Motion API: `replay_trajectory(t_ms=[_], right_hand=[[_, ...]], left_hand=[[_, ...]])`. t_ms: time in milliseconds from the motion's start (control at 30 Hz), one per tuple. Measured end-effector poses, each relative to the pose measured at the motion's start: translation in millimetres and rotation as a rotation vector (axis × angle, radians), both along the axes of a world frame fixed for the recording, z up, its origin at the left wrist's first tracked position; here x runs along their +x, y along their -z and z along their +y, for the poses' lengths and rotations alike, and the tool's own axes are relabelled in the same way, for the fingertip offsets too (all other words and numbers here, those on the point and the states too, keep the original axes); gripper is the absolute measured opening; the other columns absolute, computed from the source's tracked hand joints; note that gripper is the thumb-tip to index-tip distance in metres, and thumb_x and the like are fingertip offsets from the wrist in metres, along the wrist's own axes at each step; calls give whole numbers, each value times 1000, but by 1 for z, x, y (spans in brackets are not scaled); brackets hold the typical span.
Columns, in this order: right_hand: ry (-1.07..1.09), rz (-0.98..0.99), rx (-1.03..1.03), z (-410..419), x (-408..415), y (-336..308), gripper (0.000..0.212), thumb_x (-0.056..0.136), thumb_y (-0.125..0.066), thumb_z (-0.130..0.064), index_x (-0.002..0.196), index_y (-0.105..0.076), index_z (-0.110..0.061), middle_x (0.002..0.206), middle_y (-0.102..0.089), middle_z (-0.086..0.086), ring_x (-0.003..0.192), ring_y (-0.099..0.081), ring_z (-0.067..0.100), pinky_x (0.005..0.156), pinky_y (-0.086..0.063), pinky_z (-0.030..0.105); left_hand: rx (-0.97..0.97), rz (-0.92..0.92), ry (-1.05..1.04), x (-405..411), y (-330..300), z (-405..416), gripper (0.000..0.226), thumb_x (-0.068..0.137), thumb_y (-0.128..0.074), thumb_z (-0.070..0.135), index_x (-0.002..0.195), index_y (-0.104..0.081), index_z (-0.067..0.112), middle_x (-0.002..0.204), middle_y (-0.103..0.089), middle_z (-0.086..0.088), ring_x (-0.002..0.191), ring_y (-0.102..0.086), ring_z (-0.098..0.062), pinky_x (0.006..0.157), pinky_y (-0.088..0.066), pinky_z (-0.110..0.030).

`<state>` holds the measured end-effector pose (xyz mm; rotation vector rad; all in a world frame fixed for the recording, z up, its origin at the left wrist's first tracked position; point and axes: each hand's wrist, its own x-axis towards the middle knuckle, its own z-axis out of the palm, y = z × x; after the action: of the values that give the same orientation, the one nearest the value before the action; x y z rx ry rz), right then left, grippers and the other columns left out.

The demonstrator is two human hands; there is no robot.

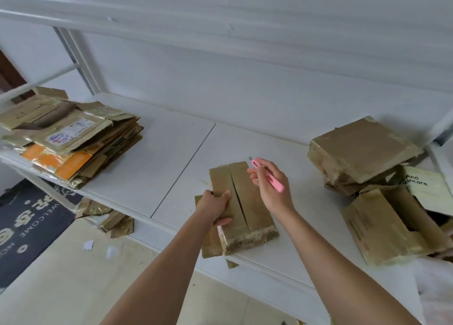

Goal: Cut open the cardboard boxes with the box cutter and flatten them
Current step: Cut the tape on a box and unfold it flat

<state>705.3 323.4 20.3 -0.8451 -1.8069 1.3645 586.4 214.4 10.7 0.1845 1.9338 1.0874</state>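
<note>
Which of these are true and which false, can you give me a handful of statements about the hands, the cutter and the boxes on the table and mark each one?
1. The right hand holds a pink box cutter. True.
2. The cutter's blade is pressed into the box. False: the cutter is raised above the small box, blade tip clear of the cardboard.
3. The left hand grips the small box at its left edge. True.
4. The stack of flattened cardboard lies at the right end of the table. False: it lies at the left end; the uncut boxes sit at the right.
5. The small box's top shows a seam down its middle. True.
</note>
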Motion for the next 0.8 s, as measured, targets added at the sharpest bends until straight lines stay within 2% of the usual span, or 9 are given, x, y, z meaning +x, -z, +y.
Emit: replay_trajectory(t_ms=[100, 200, 333, 433, 533, 600, 667, 800], right_hand=[[-1, 26, -43, -7, -16, 8, 19, 99, -55, -12, 114, -67, -10, 106, -72, 0, 98, -69, 13, 86, -55, 28], [2, 18, -6, -6, -30, 11, 3, 94, -64, -9, 93, -66, -10, 101, -74, -5, 93, -71, 10, 78, -55, 21], [1, -35, 77, 0, -45, 13, 29, 97, -58, -10, 73, -44, -18, 73, -69, 3, 70, -69, 7, 59, -48, 13], [-12, -75, 124, 1, -47, 18, 31, 98, -56, -9, 73, -40, -19, 69, -66, 5, 66, -66, 2, 54, -45, 12], [-34, -94, 150, 1, -48, 22, 25, 98, -54, -7, 77, -41, -9, 72, -65, 7, 66, -64, 2, 53, -44, 13], [-52, -112, 164, 1, -49, 23, 21, 98, -54, -6, 81, -42, -3, 74, -64, 4, 69, -63, -4, 55, -43, 12], [-66, -122, 182, 0, -49, 22, 19, 98, -54, -4, 82, -43, 1, 74, -62, -4, 69, -61, -9, 56, -42, 10], [-121, -165, 277, -3, -48, 16, 21, 98, -53, -4, 81, -42, -2, 67, -53, -6, 60, -54, -3, 53, -36, 10]], left_hand=[[-15, 49, -3, 2, 0, 0, 49, 94, -59, 46, 126, -46, 12, 104, -53, -3, 72, -63, -18, 37, -46, -21], [-18, 43, 7, 0, -1, 0, 48, 95, -57, 46, 125, -44, 12, 96, -47, 0, 65, -63, -18, 35, -45, -20], [4, 5, 5, -2, 1, 0, 45, 97, -54, 45, 126, -41, 13, 106, -51, -4, 71, -63, -18, 37, -48, -20], [25, -45, -4, -4, 3, -2, 44, 97, -54, 45, 125, -41, 14, 105, -52, -2, 72, -62, -16, 42, -52, -22], [42, -101, -10, -6, 4, -3, 43, 98, -52, 44, 128, -41, 14, 105, -52, -2, 75, -62, -16, 50, -57, -25], [50, -122, -16, -7, 5, -2, 44, 98, -52, 44, 130, -43, 15, 112, -54, -4, 79, -63, -16, 52, -58, -26], [52, -126, -17, -7, 5, -3, 43, 98, -52, 44, 130, -45, 15, 118, -57, -6, 80, -64, -16, 53, -59, -26], [67, -131, -32, -7, 4, -3, 42, 99, -51, 42, 131, -46, 15, 119, -58, -7, 84, -64, -18, 48, -56, -24]])
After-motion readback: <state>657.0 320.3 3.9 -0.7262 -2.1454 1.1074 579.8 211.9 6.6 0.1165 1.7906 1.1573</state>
